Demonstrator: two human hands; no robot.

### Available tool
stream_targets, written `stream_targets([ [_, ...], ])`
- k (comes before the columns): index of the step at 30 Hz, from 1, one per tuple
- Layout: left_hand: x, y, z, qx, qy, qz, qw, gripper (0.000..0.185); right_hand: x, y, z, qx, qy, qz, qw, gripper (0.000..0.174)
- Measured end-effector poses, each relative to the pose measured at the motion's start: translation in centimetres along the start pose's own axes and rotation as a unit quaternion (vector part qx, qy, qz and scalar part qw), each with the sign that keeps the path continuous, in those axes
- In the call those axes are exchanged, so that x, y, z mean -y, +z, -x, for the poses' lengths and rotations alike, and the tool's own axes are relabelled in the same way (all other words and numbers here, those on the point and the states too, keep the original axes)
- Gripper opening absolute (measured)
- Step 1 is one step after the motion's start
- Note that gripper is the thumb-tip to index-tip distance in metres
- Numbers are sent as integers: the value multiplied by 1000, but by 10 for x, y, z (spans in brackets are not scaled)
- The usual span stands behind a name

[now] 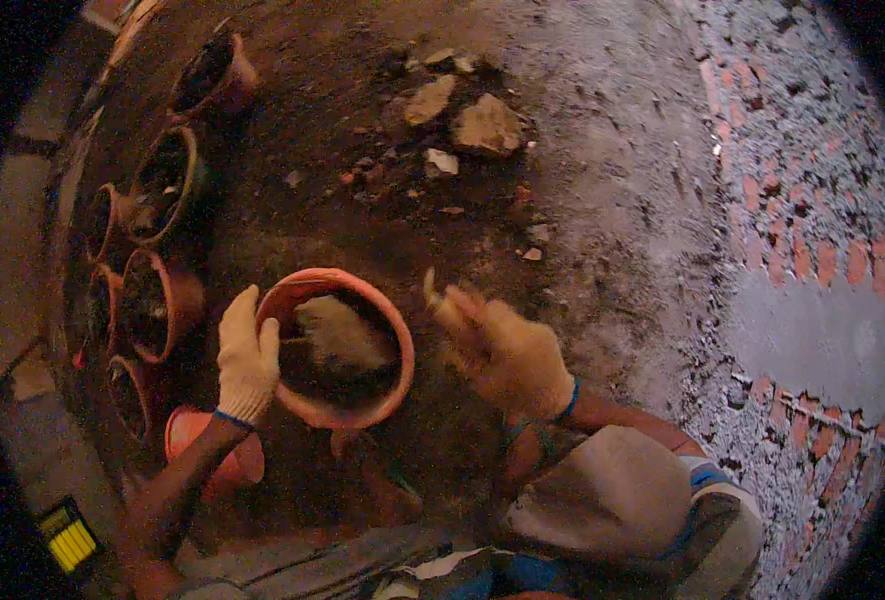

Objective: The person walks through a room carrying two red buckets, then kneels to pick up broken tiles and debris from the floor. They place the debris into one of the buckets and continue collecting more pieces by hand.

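Observation:
An orange-brown plant pot (406, 358) stands in front of me, its round mouth facing up. Inside lies a pale stone-like lump (341, 334) with darker material around it. My left hand (249, 360), in a cream knitted glove, grips the pot's left rim, thumb over the edge. To the right, apart from the rim, my gloved right hand (510, 352) is blurred. A thin pale tip shows by its fingers; whether that is a fingertip or a held object is unclear. A bare foot (382, 487) is partly visible below the pot.
Several soil-filled pots (179, 307) line the left side. An orange-red pot (221, 454) lies tilted under my left forearm. Large stones (487, 126) and rubble sit on the dirt ahead. A rough brick wall (795, 172) rises on the right.

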State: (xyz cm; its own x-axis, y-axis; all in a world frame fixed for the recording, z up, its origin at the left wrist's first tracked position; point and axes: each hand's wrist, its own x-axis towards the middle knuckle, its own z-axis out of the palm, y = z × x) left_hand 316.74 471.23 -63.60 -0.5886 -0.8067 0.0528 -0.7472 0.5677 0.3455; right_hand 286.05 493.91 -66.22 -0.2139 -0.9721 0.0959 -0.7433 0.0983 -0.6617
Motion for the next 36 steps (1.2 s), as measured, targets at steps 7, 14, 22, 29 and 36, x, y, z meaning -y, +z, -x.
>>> stream_targets([
  [7, -47, 32, -106, -10, 73, 108, 991, 55, -186, -41, -41, -218, 187, 35, 957, 51],
  [14, -134, 158, -265, -79, 268, 86, 956, 64, -288, -73, -100, -165, 272, 5, 948, 58],
  [22, -188, 246, -307, -1, 304, 80, 949, 74, -255, -27, -128, -80, 263, -103, 956, 52],
  [29, -183, 239, -271, 0, 299, 47, 953, 90, -206, -15, -93, -39, 183, -80, 979, 53],
  [36, -192, 209, -223, 119, 295, 1, 948, 82, -154, 19, -41, -2, 275, -235, 932, 57],
])
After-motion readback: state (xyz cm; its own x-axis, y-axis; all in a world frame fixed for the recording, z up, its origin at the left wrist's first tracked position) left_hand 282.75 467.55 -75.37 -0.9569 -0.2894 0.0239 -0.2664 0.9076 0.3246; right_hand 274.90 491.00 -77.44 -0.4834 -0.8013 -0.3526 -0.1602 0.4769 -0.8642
